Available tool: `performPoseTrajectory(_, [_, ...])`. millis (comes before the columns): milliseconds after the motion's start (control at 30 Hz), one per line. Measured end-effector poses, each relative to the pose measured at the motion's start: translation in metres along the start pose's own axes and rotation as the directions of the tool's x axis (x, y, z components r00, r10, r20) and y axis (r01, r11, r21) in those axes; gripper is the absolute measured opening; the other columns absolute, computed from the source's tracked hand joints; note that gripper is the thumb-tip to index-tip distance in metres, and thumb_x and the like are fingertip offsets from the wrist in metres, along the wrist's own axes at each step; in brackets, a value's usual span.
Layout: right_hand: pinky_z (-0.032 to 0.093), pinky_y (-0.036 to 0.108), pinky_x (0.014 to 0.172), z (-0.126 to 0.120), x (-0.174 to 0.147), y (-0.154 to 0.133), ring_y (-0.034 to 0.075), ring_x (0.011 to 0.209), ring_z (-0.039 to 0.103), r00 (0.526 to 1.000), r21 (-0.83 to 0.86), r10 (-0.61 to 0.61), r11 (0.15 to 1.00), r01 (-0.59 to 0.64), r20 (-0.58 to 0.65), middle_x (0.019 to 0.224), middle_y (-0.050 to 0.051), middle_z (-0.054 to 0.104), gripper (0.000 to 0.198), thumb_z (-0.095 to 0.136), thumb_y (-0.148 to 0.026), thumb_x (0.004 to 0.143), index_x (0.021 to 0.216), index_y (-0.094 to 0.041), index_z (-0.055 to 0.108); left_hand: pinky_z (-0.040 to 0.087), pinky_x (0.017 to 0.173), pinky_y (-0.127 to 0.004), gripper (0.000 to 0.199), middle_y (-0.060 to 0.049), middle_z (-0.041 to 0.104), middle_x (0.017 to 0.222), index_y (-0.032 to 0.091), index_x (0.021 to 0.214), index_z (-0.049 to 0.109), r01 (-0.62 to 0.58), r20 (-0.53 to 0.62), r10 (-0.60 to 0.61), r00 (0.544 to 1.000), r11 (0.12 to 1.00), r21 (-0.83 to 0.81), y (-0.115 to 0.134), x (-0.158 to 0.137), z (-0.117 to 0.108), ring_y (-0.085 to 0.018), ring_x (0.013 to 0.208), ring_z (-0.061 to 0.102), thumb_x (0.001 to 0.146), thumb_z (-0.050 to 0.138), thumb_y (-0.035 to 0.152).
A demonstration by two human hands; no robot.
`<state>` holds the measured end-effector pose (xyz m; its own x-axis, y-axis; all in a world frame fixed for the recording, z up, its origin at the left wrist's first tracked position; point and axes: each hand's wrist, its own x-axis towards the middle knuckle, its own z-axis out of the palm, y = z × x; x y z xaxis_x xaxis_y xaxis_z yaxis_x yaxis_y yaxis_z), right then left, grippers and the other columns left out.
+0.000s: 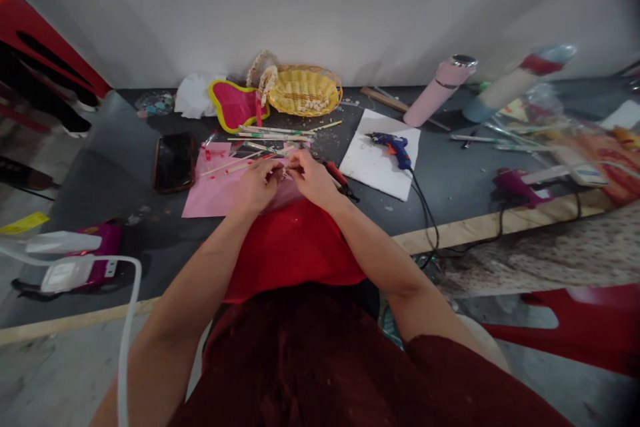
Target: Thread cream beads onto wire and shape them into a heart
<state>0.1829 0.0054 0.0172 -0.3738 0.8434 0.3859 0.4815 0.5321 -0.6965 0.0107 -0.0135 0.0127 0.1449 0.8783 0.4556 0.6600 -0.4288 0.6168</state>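
My left hand [261, 181] and my right hand [309, 177] meet over a pink sheet [213, 199] at the table's front edge. Both hands are closed, their fingertips pinching a small pale piece [285, 173] between them; it is too small to name. Several thin sticks with printed wrappers [273, 135] lie just beyond my fingers. Pliers with red and black handles [340, 177] rest beside my right hand, partly hidden by it. Below my wrists a red cloth [295, 247] covers my lap.
A blue glue gun [393, 145] lies on a white board [365, 163], its cord hanging over the edge. Behind stand a yellow wicker basket [305, 90], a pink-and-yellow shaped piece [235, 107] and a pink bottle [440, 90]. Left are a phone [175, 162] and a purple power strip [103, 257].
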Motion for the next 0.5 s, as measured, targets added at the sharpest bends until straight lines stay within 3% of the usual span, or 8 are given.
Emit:
performPoseTrajectory(167, [0.052,0.036,0.087,0.0005,0.0005,0.0016,0.019,0.098,0.065,0.999,0.051,-0.053,0.997,0.054,-0.008,0.104,0.007,0.066,0.025,0.049,-0.011,0.083,0.106,-0.022,0.048,0.045,0.064,-0.027,0.01,-0.003,0.069,0.082,0.019,0.089,0.068,-0.02,-0.001,0.02,1.0,0.999,-0.026,0.0011,0.0007,0.0008,-0.014,0.069,0.059,0.084,0.059,0.019])
performPoseTrajectory(500, [0.051,0.037,0.09,-0.0031,-0.0009,0.0035,0.019,0.101,0.065,0.997,0.131,-0.083,0.988,0.083,-0.009,0.11,0.008,0.066,0.021,0.05,-0.022,0.09,0.111,-0.022,0.053,0.048,0.072,-0.029,0.013,-0.003,0.071,0.086,0.02,0.092,0.068,-0.107,-0.009,0.106,0.994,0.991,-0.082,-0.0022,0.0003,-0.0012,-0.016,0.079,0.062,0.087,0.056,0.019])
